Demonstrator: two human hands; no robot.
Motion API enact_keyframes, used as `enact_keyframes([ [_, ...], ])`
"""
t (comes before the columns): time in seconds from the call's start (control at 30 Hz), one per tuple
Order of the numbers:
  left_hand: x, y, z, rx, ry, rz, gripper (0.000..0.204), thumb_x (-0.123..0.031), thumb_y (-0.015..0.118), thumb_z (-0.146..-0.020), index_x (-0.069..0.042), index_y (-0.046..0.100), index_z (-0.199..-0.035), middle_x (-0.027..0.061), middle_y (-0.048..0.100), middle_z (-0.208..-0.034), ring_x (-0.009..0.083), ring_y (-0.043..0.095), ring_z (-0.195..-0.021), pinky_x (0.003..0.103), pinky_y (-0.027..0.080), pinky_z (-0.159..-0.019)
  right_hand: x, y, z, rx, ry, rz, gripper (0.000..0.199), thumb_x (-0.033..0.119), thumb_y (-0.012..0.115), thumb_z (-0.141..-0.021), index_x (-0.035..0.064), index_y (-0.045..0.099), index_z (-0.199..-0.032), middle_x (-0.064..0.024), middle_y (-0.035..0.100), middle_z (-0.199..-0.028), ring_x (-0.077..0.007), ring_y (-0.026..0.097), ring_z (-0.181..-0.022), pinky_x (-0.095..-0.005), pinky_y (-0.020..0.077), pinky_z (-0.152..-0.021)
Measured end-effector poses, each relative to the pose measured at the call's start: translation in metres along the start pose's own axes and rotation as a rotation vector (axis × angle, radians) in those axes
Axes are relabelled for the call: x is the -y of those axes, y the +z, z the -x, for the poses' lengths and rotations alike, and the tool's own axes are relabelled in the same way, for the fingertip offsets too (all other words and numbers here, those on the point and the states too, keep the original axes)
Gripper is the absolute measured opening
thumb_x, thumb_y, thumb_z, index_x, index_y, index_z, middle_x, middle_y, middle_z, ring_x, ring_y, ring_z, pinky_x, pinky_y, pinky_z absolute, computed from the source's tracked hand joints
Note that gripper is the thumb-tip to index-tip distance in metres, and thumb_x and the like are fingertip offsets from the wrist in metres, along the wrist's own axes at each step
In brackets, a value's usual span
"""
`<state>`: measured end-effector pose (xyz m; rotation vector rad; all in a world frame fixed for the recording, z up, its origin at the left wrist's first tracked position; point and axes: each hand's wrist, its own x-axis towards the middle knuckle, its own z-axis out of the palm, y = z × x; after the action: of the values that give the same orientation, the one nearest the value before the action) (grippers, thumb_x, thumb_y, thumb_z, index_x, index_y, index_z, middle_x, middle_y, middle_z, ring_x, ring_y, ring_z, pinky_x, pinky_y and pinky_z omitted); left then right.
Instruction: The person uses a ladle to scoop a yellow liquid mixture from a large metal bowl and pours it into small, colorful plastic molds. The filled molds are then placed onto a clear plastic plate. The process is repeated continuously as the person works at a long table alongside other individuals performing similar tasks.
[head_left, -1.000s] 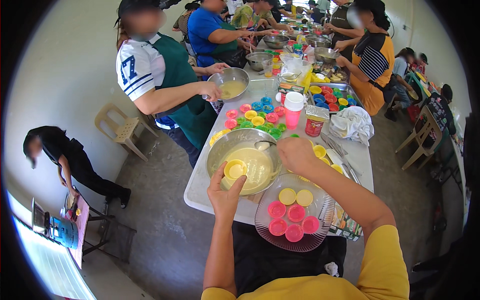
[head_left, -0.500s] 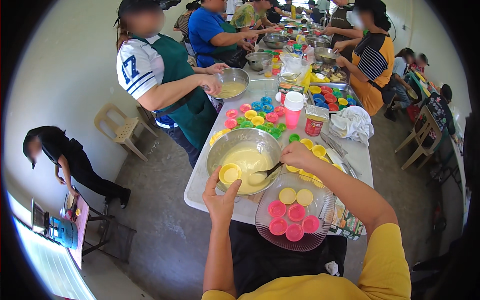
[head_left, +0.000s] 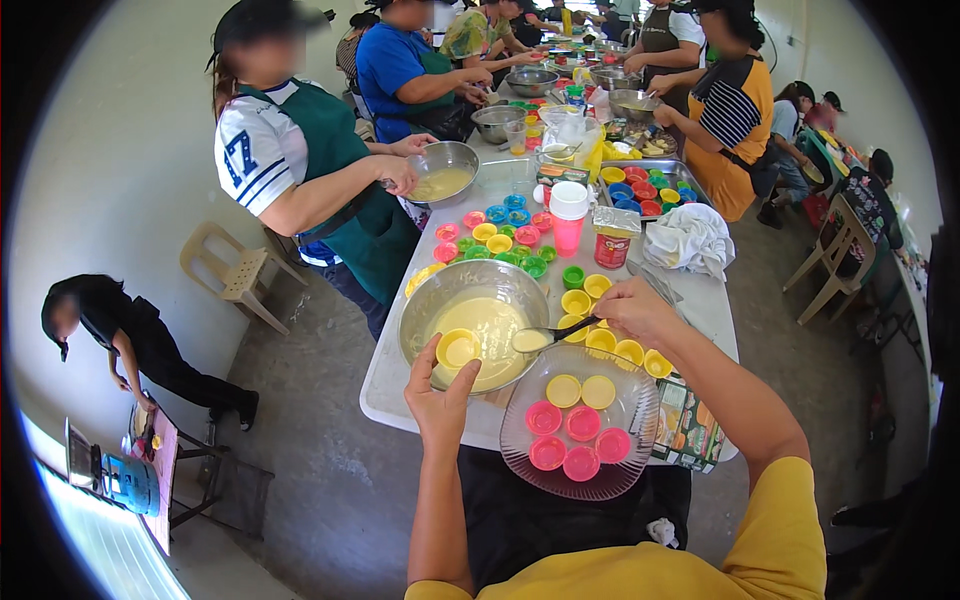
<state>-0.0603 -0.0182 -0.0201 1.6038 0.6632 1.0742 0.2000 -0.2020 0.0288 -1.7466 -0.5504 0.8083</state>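
My left hand (head_left: 438, 395) pinches a small yellow baking cup (head_left: 459, 347) between thumb and fingers, over the near left part of a steel mixing bowl (head_left: 411, 318). Pale batter (head_left: 492, 318) covers the bottom of that bowl. My right hand (head_left: 637, 312) is closed around the dark handle of a spoon (head_left: 568, 331). Batter fills the spoon's head, which is level at the bowl's right rim, a little right of the cup. Close by, a clear ribbed dish (head_left: 640, 425) holds several pink cups (head_left: 582, 423) and two filled yellow cups (head_left: 581, 391).
Several empty yellow cups (head_left: 601, 340) stand right of the bowl. Beyond it are colourful cups (head_left: 498, 243), a pink tumbler (head_left: 568, 235), a red can (head_left: 612, 247) and a white cloth (head_left: 690, 242). At the left, a co-worker in a green apron (head_left: 345, 190) holds another bowl (head_left: 444, 172).
The spoon has come up from the batter, loaded, and my right hand has moved to the right with it. My left hand keeps the yellow cup over the bowl. The view has shifted slightly.
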Motion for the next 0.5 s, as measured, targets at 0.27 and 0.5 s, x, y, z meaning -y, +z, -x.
enact_keyframes([
  [0.27, -0.009, 0.001, 0.001, 0.01, 0.007, -0.03, 0.062, -0.01, 0.088, -0.077, 0.003, 0.066, -0.134, 0.0173, 0.07, -0.124, 0.0249, 0.064, -0.116, 0.038, 0.048, -0.103, 0.01, -0.023, 0.018, -0.07, 0.017, 0.095, 0.017, 0.011, 0.072, -0.083, -0.0049, 0.075, -0.082, -0.0037, 0.059, -0.062, -0.009, 0.048, -0.05, -0.028, 0.0308, -0.045],
  [0.5, -0.007, -0.003, -0.001, -0.007, 0.007, -0.016, 0.062, -0.01, 0.087, -0.077, 0.004, 0.066, -0.133, 0.0173, 0.07, -0.123, 0.0249, 0.064, -0.115, 0.038, 0.048, -0.102, 0.017, -0.03, 0.009, -0.121, -0.057, 0.139, 0.016, 0.011, 0.072, -0.084, -0.0043, 0.074, -0.084, -0.004, 0.06, -0.064, -0.0086, 0.048, -0.05, -0.0275, 0.0307, -0.044],
])
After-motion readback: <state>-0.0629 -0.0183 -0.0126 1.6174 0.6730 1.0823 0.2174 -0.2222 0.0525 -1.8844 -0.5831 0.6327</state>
